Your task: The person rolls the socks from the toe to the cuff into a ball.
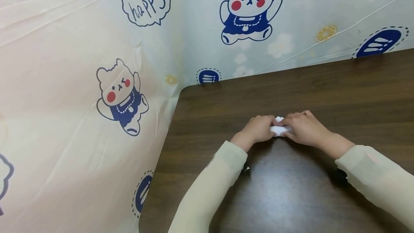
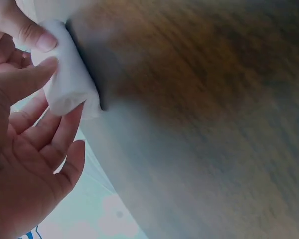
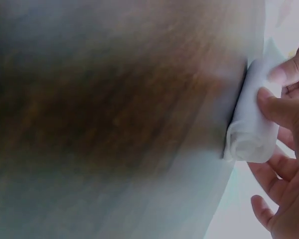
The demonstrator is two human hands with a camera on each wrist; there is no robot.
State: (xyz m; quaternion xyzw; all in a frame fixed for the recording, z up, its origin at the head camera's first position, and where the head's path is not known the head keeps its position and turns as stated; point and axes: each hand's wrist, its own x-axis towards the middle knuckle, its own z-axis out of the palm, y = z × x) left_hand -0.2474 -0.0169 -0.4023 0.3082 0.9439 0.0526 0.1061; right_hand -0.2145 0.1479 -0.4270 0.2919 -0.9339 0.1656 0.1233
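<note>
A small white roll of soft cloth [image 1: 280, 131] lies on the dark wooden table between both hands. The left hand [image 1: 260, 128] holds its left end, with the thumb on the near side and the fingers on the far side. At the other end, the right hand [image 1: 304, 128] grips it the same way. Both thumbs press side by side on the roll [image 2: 70, 74] in the left wrist view. A spiral of wound layers shows at one end of the cloth roll [image 3: 246, 144] in the right wrist view. Fingers hide parts of its far side.
The brown table [image 1: 207, 118] has a rounded back-left corner. A pale curtain [image 1: 81, 100] with cartoon bears hangs along its left and back edges. Cream sleeves [image 1: 210, 186] cover both forearms, and a dark band shows below each cuff.
</note>
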